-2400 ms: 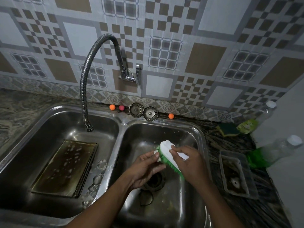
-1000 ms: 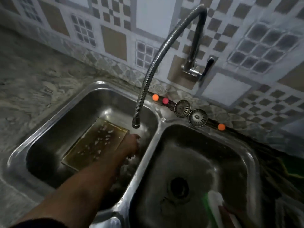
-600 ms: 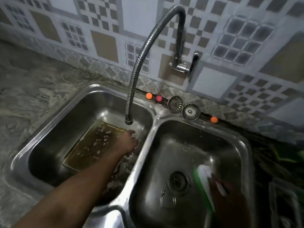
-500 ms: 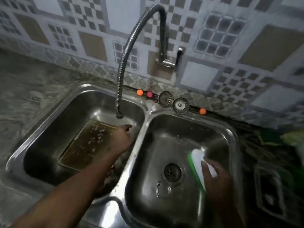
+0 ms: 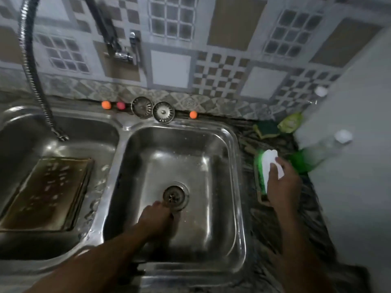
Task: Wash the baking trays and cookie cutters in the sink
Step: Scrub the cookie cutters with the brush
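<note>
Right hand [image 5: 282, 187] grips the brush [image 5: 267, 163] over the counter [image 5: 275, 229]; left hand [image 5: 156, 216] at the drain [image 5: 175, 194], its grip too blurred to tell; tray [image 5: 45, 189] lies in the left basin [image 5: 88, 132]; a wet grip may drop the brush.

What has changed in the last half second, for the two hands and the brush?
The left hand moved from the left basin to the drain of the right basin. The right hand, holding the brush, carried it from the right basin to over the counter. The baking tray stayed in the left basin.
</note>
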Demonstrator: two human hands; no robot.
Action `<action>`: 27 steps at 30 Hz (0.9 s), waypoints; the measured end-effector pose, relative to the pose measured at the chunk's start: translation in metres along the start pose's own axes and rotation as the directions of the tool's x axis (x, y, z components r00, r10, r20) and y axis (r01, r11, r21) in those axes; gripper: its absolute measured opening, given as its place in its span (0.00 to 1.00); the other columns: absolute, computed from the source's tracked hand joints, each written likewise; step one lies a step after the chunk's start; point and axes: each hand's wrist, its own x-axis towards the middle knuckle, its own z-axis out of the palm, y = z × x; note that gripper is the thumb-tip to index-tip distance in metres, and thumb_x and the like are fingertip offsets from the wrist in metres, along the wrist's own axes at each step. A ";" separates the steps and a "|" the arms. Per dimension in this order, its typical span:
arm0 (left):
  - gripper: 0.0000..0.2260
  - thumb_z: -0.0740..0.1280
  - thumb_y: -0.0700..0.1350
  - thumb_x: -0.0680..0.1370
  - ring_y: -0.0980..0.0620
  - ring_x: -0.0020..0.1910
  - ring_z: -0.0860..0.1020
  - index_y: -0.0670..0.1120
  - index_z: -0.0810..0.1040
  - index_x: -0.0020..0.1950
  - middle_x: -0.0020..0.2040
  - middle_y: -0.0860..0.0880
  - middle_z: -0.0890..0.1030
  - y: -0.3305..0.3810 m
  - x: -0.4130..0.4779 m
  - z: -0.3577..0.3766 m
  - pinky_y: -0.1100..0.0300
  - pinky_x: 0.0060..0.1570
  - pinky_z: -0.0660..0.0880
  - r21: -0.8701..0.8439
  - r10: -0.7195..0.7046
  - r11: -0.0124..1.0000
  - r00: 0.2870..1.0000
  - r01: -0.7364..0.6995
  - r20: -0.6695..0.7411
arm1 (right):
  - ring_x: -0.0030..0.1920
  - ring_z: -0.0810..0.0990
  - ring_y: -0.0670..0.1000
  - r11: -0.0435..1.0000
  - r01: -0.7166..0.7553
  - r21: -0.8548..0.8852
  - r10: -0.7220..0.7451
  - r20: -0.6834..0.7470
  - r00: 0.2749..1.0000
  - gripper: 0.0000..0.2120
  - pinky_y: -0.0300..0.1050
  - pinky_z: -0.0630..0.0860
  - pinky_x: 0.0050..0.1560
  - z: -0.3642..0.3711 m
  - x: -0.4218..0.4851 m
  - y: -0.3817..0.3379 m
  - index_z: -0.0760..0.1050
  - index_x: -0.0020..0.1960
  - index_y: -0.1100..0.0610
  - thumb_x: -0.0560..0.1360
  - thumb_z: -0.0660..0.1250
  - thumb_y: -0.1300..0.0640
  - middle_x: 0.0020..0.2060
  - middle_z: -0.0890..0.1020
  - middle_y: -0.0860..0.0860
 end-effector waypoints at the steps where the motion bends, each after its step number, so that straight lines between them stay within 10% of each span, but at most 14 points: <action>1: 0.18 0.60 0.47 0.78 0.44 0.61 0.74 0.47 0.71 0.68 0.63 0.46 0.75 0.000 0.002 0.008 0.51 0.54 0.73 0.045 0.017 0.999 1.000 -0.018 0.023 | 0.60 0.77 0.59 0.999 -0.004 -0.034 0.005 0.021 1.000 0.15 0.50 0.73 0.59 -0.002 0.002 0.008 0.77 0.63 0.58 0.80 0.63 0.53 0.61 0.80 0.58; 15: 0.18 0.57 0.53 0.78 0.45 0.60 0.74 0.52 0.69 0.68 0.63 0.47 0.75 -0.009 0.009 0.023 0.50 0.54 0.73 -0.009 0.048 0.999 0.997 -0.048 -0.056 | 0.61 0.77 0.60 0.996 -0.007 -0.089 0.016 0.096 0.995 0.19 0.51 0.71 0.62 0.007 0.000 0.047 0.77 0.63 0.62 0.79 0.60 0.51 0.61 0.79 0.60; 19: 0.26 0.62 0.56 0.74 0.45 0.58 0.75 0.52 0.66 0.70 0.60 0.48 0.75 -0.011 0.012 0.027 0.51 0.53 0.75 -0.260 -0.030 0.965 0.997 0.009 -0.077 | 0.59 0.79 0.61 0.997 0.036 -0.074 -0.035 0.012 0.999 0.21 0.47 0.71 0.60 -0.003 -0.002 0.033 0.77 0.62 0.64 0.78 0.59 0.51 0.59 0.81 0.61; 22: 0.36 0.73 0.64 0.65 0.55 0.54 0.79 0.59 0.68 0.71 0.56 0.54 0.78 -0.011 0.013 0.011 0.56 0.55 0.77 -0.640 -0.097 0.768 0.987 -0.008 -0.129 | 0.59 0.78 0.57 0.999 0.049 0.004 -0.049 -0.042 0.998 0.17 0.40 0.68 0.58 -0.008 -0.002 0.003 0.78 0.62 0.61 0.78 0.63 0.53 0.58 0.81 0.58; 24: 0.25 0.79 0.57 0.64 0.65 0.48 0.80 0.59 0.78 0.59 0.49 0.61 0.82 -0.009 0.016 -0.008 0.61 0.55 0.78 -0.798 -0.159 0.599 0.967 -0.065 -0.199 | 0.57 0.78 0.52 0.994 0.042 0.098 -0.042 -0.005 0.999 0.13 0.38 0.70 0.57 -0.004 -0.003 -0.025 0.80 0.60 0.58 0.78 0.67 0.54 0.57 0.82 0.53; 27: 0.22 0.80 0.43 0.64 0.55 0.48 0.84 0.53 0.80 0.56 0.48 0.54 0.85 -0.007 0.018 -0.047 0.55 0.56 0.80 -0.952 -0.216 0.280 0.958 -0.122 -0.187 | 0.51 0.78 0.37 0.964 0.089 0.252 -0.119 0.109 0.987 0.08 0.32 0.71 0.56 0.016 -0.009 -0.069 0.81 0.55 0.54 0.76 0.70 0.57 0.52 0.83 0.47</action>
